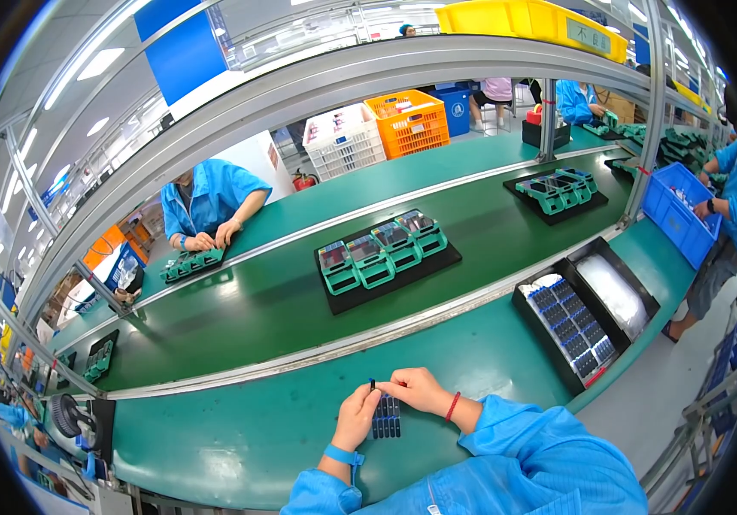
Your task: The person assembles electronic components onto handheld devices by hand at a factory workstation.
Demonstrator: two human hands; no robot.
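Hands: both meet at the lower middle of the frame, over the near green bench top (239,438).
Left hand (356,418): fingers curled shut around the left edge of a small stack of dark, flat rectangular parts (385,417); a blue band sits on that wrist.
Right hand (420,390): fingers bent and pinching the top of the same stack from the right; a red cord circles that wrist.
Stack position: lower middle of the frame, held between both hands just above the bench surface; whether it touches the surface cannot be told.
Sleeves: light blue smock sleeves enter from the lower edge.
Black tray of blue-and-dark small parts (570,326): right of centre on the near bench, well apart from the hands, rows of pieces filling one half.
Black tray with a clear plastic sheet (617,292): just beside the first tray, on its right.
Conveyor belt (248,318): dark green, crossing the middle of the frame.
Black board carrying four teal fixtures (385,253): centre of the frame, on the belt.
Second black board of teal fixtures (557,193): upper right, on the belt.
Co-worker in a blue smock (205,206): upper left, hands on a teal fixture at the far bench.
Blue bin (682,215): right edge.
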